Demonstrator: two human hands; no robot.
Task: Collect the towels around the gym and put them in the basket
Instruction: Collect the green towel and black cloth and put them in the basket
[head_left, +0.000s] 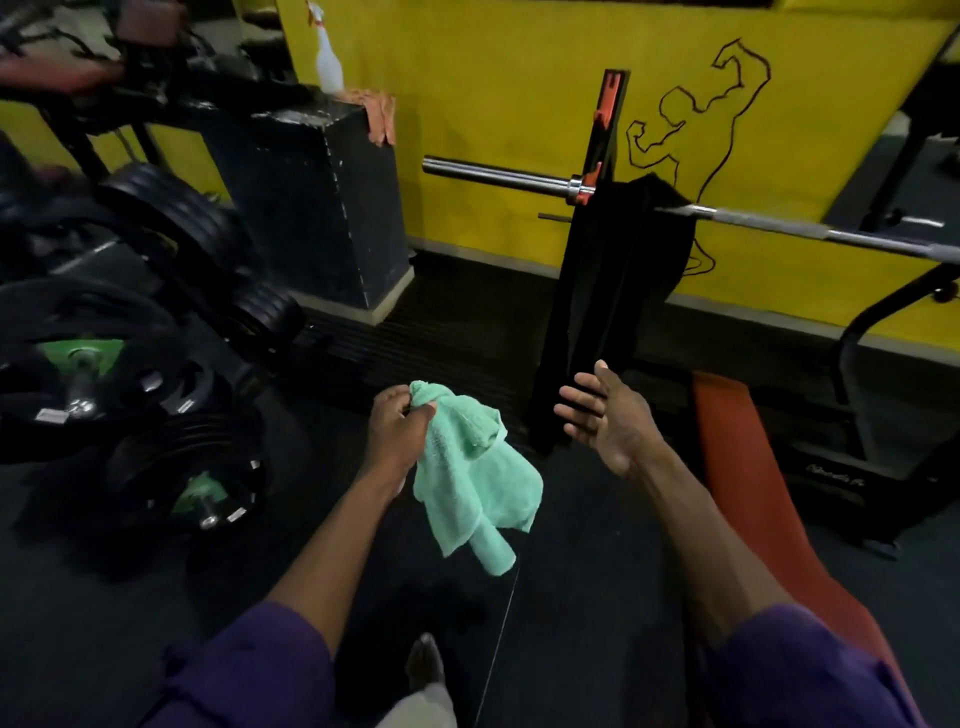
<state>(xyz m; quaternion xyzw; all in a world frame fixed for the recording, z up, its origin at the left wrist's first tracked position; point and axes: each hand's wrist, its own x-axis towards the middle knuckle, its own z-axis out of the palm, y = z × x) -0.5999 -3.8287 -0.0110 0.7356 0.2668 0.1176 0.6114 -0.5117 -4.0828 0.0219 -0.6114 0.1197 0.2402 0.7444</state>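
My left hand (397, 428) grips a mint-green towel (475, 475) by its top, and the cloth hangs loose above the dark floor. My right hand (605, 415) is stretched forward with its fingers apart and nothing in it, just in front of a black towel (623, 249) draped over the barbell (498, 176) on the bench rack. An orange towel (379, 111) lies over the top edge of a black box (311, 208) at the back left. No basket is in view.
Stacked black weight plates (104, 358) on a rack fill the left side. A red bench pad (748, 467) runs along the right. A white spray bottle (328, 62) stands on the black box by the yellow wall (493, 78). My foot (426, 670) is at the bottom.
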